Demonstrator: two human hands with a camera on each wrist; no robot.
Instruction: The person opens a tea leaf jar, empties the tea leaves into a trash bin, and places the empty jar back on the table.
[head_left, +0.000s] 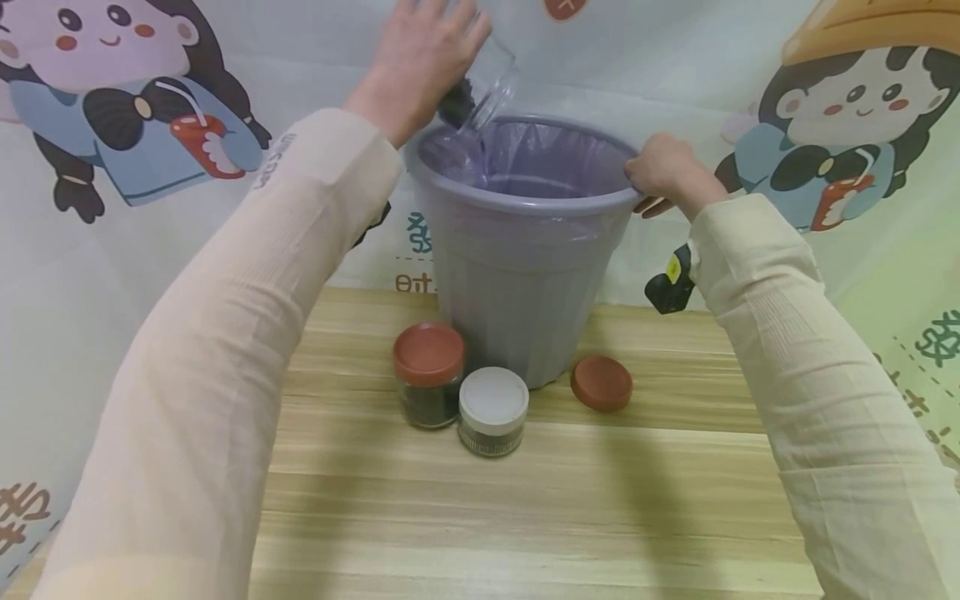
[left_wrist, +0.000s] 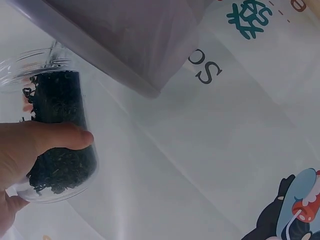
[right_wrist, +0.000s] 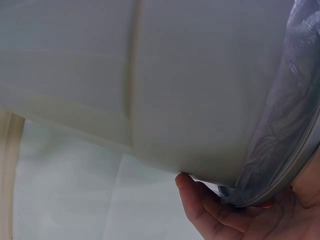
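Note:
My left hand point(head_left: 423, 62) grips a clear glass jar point(head_left: 497, 79) with no lid on, tipped over the left side of a grey trash bin point(head_left: 525, 267). Dark dried leaves, like loose tea point(left_wrist: 57, 100), fill one side of the jar in the left wrist view, where the thumb lies across the glass. A purple plastic liner point(head_left: 577, 154) covers the bin's inside and folds over its rim. On the right side, my right hand point(head_left: 671, 171) pinches the bin's rim, thumb over it and fingers curled beneath the edge.
In front of the bin stand a jar with a red-brown lid point(head_left: 429, 354) and a shorter jar with a white lid point(head_left: 493, 400). A loose red-brown lid point(head_left: 602, 383) lies to their right on the wooden table point(head_left: 525, 517). A printed cloth point(head_left: 315, 50) hangs behind.

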